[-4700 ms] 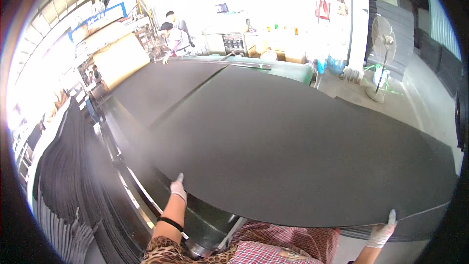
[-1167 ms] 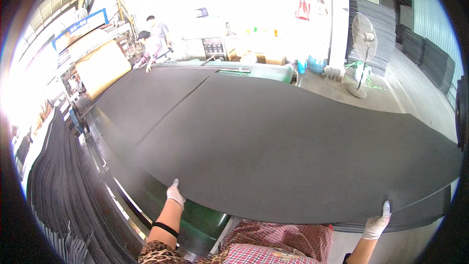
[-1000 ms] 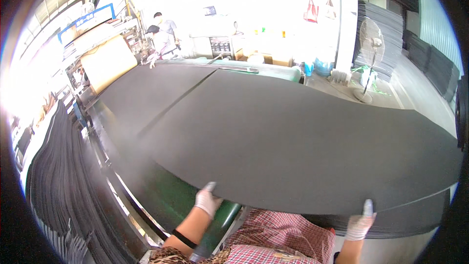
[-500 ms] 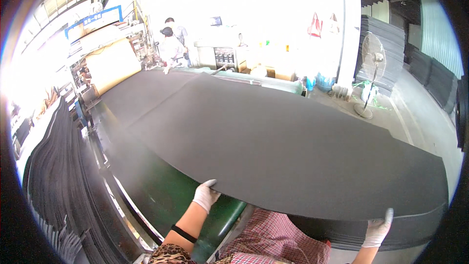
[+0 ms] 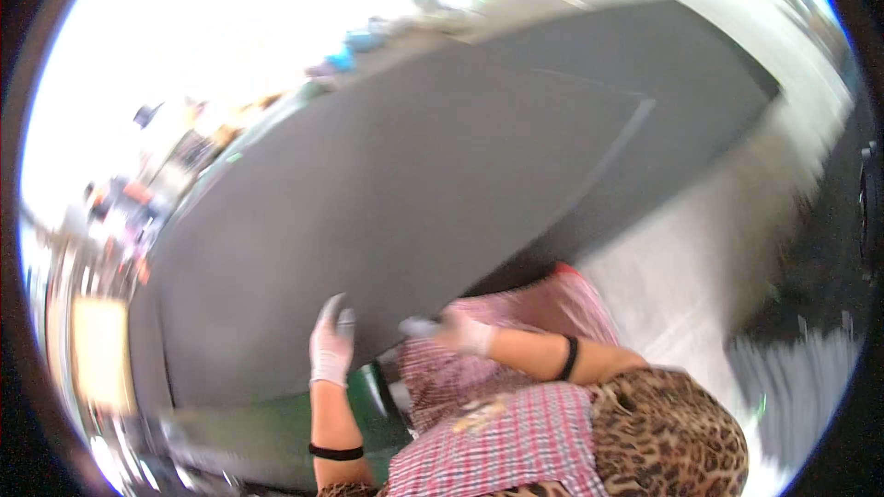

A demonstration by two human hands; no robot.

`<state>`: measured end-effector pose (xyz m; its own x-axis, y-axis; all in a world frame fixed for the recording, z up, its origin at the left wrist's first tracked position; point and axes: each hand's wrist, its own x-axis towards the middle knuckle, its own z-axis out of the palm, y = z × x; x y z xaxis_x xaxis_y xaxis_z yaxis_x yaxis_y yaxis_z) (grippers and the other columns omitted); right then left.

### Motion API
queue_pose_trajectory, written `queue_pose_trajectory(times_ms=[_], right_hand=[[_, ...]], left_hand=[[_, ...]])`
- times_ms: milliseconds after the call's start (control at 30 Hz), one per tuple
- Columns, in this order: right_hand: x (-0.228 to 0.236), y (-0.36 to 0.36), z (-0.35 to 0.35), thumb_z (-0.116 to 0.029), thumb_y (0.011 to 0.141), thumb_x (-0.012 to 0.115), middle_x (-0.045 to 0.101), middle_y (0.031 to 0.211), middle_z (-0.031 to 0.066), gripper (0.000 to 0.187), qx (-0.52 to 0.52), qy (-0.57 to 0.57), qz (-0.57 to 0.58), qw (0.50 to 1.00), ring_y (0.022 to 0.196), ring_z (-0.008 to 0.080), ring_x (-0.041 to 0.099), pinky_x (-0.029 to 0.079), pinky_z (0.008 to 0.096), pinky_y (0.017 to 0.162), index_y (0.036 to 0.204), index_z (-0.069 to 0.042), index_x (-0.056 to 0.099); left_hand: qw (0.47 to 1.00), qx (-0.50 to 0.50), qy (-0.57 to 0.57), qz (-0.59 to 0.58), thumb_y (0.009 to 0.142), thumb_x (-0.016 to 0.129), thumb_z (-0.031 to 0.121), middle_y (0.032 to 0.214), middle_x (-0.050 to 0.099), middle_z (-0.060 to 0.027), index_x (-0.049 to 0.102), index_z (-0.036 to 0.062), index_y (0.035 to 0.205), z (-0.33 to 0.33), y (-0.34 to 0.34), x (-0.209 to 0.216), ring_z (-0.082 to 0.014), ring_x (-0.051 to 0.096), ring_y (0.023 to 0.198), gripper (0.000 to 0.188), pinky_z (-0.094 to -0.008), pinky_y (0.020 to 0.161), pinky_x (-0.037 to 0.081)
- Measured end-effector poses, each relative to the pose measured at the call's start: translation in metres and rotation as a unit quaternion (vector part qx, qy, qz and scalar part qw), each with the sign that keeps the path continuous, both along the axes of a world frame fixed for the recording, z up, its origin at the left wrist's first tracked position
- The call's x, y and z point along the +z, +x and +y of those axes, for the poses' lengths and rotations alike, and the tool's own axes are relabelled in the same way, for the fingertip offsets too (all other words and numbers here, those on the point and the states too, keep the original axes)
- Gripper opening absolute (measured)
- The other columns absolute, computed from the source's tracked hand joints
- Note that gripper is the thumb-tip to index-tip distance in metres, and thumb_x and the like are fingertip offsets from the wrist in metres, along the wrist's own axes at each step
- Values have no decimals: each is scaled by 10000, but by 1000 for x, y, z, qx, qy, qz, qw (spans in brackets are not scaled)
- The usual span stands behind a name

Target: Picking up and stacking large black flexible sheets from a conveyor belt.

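Note:
A large, dark grey flat sheet (image 5: 387, 184) stretches across the view, its left part over a green conveyor belt (image 5: 267, 437). My left hand (image 5: 331, 345), in a white glove with greyish fingertips, is at the sheet's near edge with its fingers stretched out over the surface. My right hand (image 5: 453, 329), gloved the same way, is just right of it, in front of my checked apron (image 5: 502, 437). Its fingers point left toward the sheet's edge but are smeared by motion. Whether they touch the sheet I cannot tell.
Beyond the sheet's right end, another dark sheet surface (image 5: 695, 83) sticks out at a lower level. Pale floor (image 5: 672, 267) runs along the right side. A ribbed dark stack (image 5: 792, 396) stands at the lower right. A yellowish machine panel (image 5: 101, 354) is at far left.
The view has swung to the right and blurred. My right hand has come off the sheet's right corner and moved in close to my left hand. The left hand's fingers now stretch over the sheet.

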<state>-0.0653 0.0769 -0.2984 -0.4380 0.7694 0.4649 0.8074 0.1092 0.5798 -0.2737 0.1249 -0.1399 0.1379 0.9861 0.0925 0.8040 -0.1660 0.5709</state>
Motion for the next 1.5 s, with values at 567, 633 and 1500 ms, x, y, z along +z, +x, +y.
queue_pose_trajectory(times_ms=[567, 633, 1500], right_hand=[[-240, 201, 20, -104, 865, 446, 524, 1055, 82, 288, -144, 17, 985, 89, 1096, 257, 502, 411, 320, 973, 1142, -140, 517], [-231, 196, 24, -142, 891, 442, 522, 1093, 78, 299, -170, -55, 971, 156, 1109, 259, 493, 399, 341, 990, 1186, -143, 492], [75, 302, 11, -480, 865, 590, 439, 1246, 248, 777, 74, -66, 994, -38, 1001, 350, 491, 437, 542, 868, 1386, -12, 254]], left_hand=[[848, 178, -280, 414, 841, 490, 630, 1309, 473, -264, 328, -18, 1363, 83, -203, -70, -383, 464, 1216, 847, -441, 1001, 391], [847, 201, -287, 399, 844, 510, 606, 1347, 429, -273, 273, -34, 1388, 84, -270, -85, -386, 421, 1256, 873, -435, 1027, 365], [827, 71, -73, -553, 815, 683, 103, 1133, 602, -81, 590, -5, 1135, 77, 200, 8, -213, 571, 1001, 349, -341, 891, 459]])
